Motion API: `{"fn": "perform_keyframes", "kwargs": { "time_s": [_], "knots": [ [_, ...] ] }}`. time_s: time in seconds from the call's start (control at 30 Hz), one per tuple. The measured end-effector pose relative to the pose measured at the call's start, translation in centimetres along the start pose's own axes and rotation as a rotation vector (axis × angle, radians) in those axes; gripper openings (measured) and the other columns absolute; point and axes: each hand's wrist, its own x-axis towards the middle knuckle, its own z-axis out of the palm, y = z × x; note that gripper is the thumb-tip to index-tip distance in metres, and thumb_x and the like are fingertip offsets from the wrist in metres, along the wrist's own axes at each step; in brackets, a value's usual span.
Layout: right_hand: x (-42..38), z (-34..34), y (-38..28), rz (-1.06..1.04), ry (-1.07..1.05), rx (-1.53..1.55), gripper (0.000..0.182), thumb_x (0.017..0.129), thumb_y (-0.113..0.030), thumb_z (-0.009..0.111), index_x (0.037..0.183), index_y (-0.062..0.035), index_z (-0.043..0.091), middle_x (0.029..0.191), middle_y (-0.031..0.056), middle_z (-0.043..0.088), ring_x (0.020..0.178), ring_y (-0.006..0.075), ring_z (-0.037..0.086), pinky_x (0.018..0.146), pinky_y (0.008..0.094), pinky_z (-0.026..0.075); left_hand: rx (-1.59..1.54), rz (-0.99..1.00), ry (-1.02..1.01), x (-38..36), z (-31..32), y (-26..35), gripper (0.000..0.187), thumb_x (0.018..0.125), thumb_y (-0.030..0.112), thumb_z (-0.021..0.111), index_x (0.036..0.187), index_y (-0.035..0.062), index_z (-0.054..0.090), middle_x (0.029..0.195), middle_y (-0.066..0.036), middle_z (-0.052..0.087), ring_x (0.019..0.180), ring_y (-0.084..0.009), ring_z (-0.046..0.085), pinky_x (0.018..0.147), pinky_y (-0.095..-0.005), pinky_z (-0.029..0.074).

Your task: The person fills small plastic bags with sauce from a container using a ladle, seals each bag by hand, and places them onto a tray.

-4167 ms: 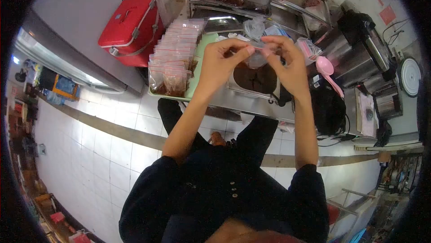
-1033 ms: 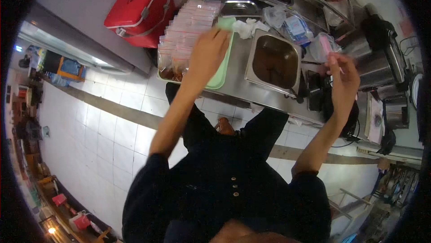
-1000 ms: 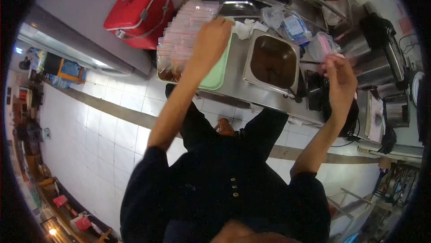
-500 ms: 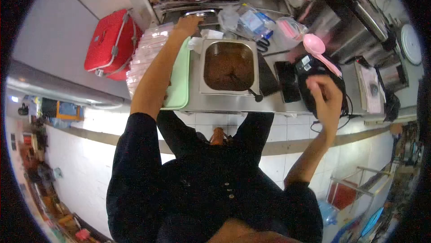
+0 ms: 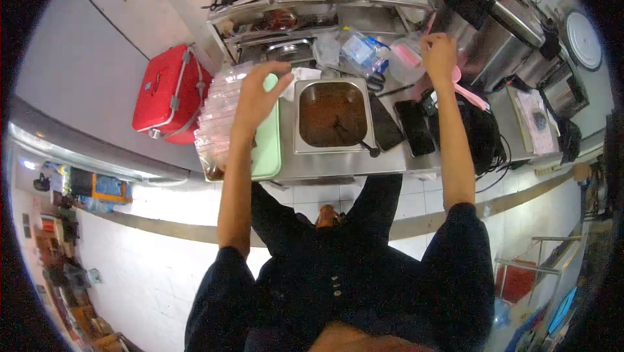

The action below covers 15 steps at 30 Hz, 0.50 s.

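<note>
My left hand (image 5: 262,95) hovers with fingers apart over the edge of a light green tray (image 5: 268,150) and holds nothing. Stacked clear plastic packets (image 5: 218,115) lie along the tray's left side. To the right of the tray sits a square metal pan (image 5: 302,147) of dark brown sauce (image 5: 331,111), with a black-handled utensil (image 5: 369,149) leaning in it. My right hand (image 5: 441,58) is reached forward with bent fingers close together; what they hold, if anything, is hidden. Beside it lies a clear bag with pink contents (image 5: 408,55). A pink ladle (image 5: 473,97) is partly behind my right wrist.
A black phone (image 5: 415,130) and a round black appliance (image 5: 471,134) with a cable lie at the right. Black-handled scissors (image 5: 375,81) sit behind the pan. A red cooler box (image 5: 166,95) is at left; a metal shelf (image 5: 383,11) stands at the back.
My left hand has drawn back from the rear of the counter toward the tray. My right hand has moved forward from above the black appliance to beside the bag with pink contents.
</note>
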Motion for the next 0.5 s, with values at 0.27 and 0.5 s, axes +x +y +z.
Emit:
{"fn": "perform_keyframes", "kwargs": {
  "time_s": [0.27, 0.5],
  "knots": [
    [-0.5, -15.0, -16.3, 0.125, -0.447, 1.101, 0.009, 0.103, -0.011, 0.059, 0.099, -0.0035, 0.062, 0.094, 0.0032, 0.072, 0.090, 0.0118, 0.067, 0.083, 0.0295, 0.052, -0.715, -0.278, 0.186, -4.9, 0.0, 12.4, 0.033, 0.092, 0.016, 0.078, 0.122, 0.0044, 0.071, 0.104, -0.003, 0.075, 0.092, -0.0088, 0.066, 0.075, -0.0222, 0.047],
    [-6.9, -21.0, -24.3, 0.408, -0.630, 1.379, 0.007, 0.102, -0.011, 0.061, 0.103, -0.0044, 0.059, 0.096, 0.0018, 0.068, 0.088, 0.0083, 0.062, 0.072, 0.0245, 0.047, -0.995, -0.415, -0.067, -10.3, 0.3, 12.6, 0.016, 0.094, 0.008, 0.074, 0.107, -0.0026, 0.074, 0.093, -0.007, 0.074, 0.076, -0.0102, 0.065, 0.068, -0.0239, 0.050]
  ]
}}
